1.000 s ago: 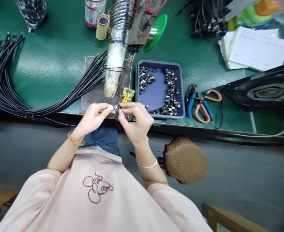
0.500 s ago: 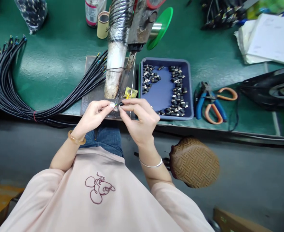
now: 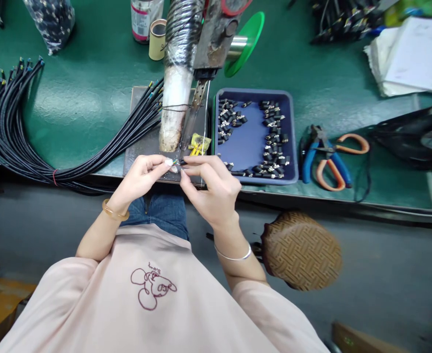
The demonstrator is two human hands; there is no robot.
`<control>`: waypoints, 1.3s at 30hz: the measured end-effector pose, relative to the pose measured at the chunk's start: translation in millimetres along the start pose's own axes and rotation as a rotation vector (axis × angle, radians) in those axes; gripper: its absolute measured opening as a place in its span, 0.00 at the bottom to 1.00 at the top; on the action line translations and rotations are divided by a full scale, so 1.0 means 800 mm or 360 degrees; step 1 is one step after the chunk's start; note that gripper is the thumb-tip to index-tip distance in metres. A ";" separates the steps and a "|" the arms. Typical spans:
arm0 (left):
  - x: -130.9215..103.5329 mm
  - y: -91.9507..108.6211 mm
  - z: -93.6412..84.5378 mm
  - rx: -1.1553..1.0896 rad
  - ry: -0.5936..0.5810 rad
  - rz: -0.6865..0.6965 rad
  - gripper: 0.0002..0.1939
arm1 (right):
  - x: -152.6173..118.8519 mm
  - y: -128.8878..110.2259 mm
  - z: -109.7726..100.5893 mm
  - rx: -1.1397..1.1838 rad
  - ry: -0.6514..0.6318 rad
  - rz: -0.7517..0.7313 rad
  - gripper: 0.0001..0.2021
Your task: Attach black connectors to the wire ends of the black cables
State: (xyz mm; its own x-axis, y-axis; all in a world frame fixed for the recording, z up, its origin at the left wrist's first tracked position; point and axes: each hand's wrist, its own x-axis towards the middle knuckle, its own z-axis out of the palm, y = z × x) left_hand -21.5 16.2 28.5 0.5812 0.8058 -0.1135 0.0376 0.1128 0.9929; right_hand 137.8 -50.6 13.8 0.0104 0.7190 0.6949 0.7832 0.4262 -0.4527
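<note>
My left hand (image 3: 142, 174) is closed in a pinch on a cable end, whose thin coloured wires (image 3: 175, 162) stick out at the fingertips. Opposite it, my right hand (image 3: 214, 189) pinches a small black connector (image 3: 181, 162), mostly covered by the fingers. The two pieces meet or nearly touch; I cannot tell which. Just above the fingertips, a soldering iron (image 3: 194, 110) points down from its mount, with a strand of solder wire (image 3: 206, 105) beside it. A yellow sponge (image 3: 201, 142) lies near my right fingers.
A blue tray (image 3: 243, 132) of black connectors stands right of the iron. Pliers and cutters (image 3: 325, 156) lie beyond it. Bundled black cables (image 3: 91, 166) curve along the left. A wrapped white duct (image 3: 174, 113) comes down beside the iron. A stool (image 3: 302, 250) stands below.
The view has shifted slightly, so the bench items sit a little further right and lower. Both hands keep their pinch, and my right index finger and thumb have moved slightly around the connector.
</note>
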 end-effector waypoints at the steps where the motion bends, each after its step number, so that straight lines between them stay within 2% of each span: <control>1: -0.001 0.000 0.000 0.0032 -0.0011 -0.0021 0.25 | -0.001 0.000 0.000 0.0003 -0.0016 -0.0003 0.09; 5: -0.006 -0.004 0.000 0.0248 -0.0032 -0.0008 0.25 | -0.007 0.000 -0.002 0.0101 -0.0021 0.0072 0.07; 10: -0.015 -0.003 0.001 0.0550 -0.0062 0.0128 0.21 | -0.009 -0.007 -0.014 0.0271 0.0120 0.0544 0.03; 12: -0.019 0.000 0.002 0.0603 -0.0057 0.0201 0.18 | -0.006 -0.009 -0.019 0.0292 0.0011 0.0661 0.05; 16: -0.028 -0.003 0.005 0.0638 -0.0011 0.0300 0.13 | -0.002 -0.005 -0.021 0.0478 -0.0393 0.0804 0.14; 20: -0.035 -0.012 0.009 0.0588 0.0233 0.0468 0.07 | -0.002 0.002 -0.018 0.0925 -0.0459 0.0981 0.19; 22: -0.038 -0.014 0.009 0.0477 0.0276 0.0489 0.08 | -0.004 0.002 -0.016 0.1031 -0.0483 0.0962 0.19; 25: -0.042 -0.011 0.008 0.0291 0.0144 0.0343 0.11 | -0.009 -0.003 -0.015 0.0918 -0.0444 0.0848 0.14; 28: -0.043 -0.007 0.007 0.0211 0.0117 0.0269 0.12 | -0.016 -0.011 -0.015 0.0675 -0.0285 0.0729 0.09; 31: -0.043 -0.006 0.008 0.0253 0.0170 0.0315 0.11 | -0.021 -0.017 -0.018 0.0488 -0.0117 0.0689 0.12; 39: -0.044 -0.011 0.011 0.0417 0.0114 0.0360 0.11 | -0.020 -0.020 -0.023 0.0523 -0.0268 0.0620 0.09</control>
State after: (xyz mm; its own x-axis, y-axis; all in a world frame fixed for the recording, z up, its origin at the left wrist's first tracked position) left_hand -35.0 -18.1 23.7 0.5405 0.8331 0.1174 0.1273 -0.2189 0.9674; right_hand 136.8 -79.1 20.3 0.1403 0.9249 0.3533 0.5052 0.2400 -0.8290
